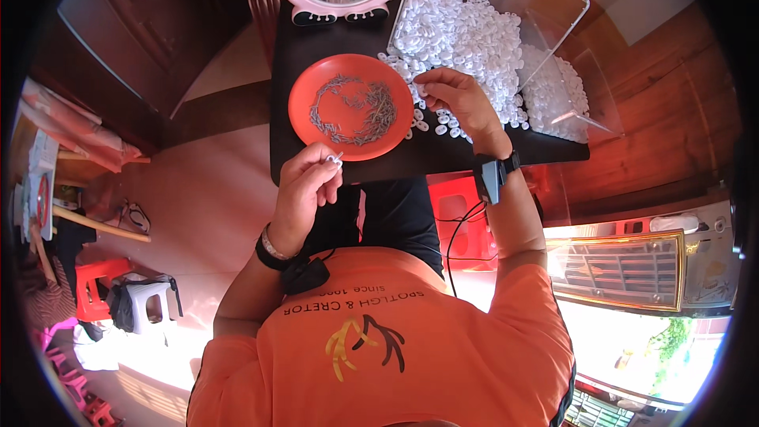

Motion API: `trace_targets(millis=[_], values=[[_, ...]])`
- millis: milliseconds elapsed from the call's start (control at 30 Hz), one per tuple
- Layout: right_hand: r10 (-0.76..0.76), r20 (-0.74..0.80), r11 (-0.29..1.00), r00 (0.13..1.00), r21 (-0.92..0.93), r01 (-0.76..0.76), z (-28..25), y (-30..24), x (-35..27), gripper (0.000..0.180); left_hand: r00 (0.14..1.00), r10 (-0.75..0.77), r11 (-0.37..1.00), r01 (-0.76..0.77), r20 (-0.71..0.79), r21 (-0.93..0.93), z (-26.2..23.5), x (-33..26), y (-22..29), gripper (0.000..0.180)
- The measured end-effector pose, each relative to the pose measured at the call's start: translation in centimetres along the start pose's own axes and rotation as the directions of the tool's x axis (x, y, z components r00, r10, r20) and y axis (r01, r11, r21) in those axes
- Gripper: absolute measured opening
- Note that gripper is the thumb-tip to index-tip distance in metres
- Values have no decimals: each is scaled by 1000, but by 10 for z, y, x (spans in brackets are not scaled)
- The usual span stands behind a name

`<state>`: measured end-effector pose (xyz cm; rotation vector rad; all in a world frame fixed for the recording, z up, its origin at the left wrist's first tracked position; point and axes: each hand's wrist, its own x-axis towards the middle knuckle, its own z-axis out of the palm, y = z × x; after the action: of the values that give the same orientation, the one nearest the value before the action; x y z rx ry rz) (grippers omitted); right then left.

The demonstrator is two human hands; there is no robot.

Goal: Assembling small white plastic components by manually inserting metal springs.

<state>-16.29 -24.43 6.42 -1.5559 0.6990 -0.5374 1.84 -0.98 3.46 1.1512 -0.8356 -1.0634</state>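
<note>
Just off the near rim of a red-orange plate [299,111], my left hand [304,190] is closed in a pinch on a small white plastic piece [334,161]. A thin grey screw or nail seems to stick out of that piece. Many such grey screws or nails [379,115] lie in the plate, mostly in a ring. Right of the plate, my right hand [462,103] pinches at the edge of a heap of small white oval plastic pieces with holes [462,32]. A white piece seems to be between its fingertips, partly hidden by them.
The dark table [296,35] bears a pink fan [344,12] at the back. A clear plastic bin [581,12] lies behind and around the heap, with more white pieces inside. A red stool [458,209] stands below the table's near edge. A cable [449,257] hangs by my right forearm.
</note>
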Motion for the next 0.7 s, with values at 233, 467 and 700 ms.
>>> trace_targets(millis=[233, 467, 700], values=[[-5, 262, 976, 965, 210, -52, 62, -8, -12, 26, 990, 125, 991, -128, 63, 48, 1, 26, 8, 19], [-81, 300, 992, 951, 119, 47, 99, -3, -22, 19, 989, 128, 978, -114, 73, -174, -4, 33, -1, 18], [-32, 222, 988, 975, 152, -2, 106, -8, -17, 19, 997, 56, 995, -61, -57, -81, -4, 15, 1, 18]])
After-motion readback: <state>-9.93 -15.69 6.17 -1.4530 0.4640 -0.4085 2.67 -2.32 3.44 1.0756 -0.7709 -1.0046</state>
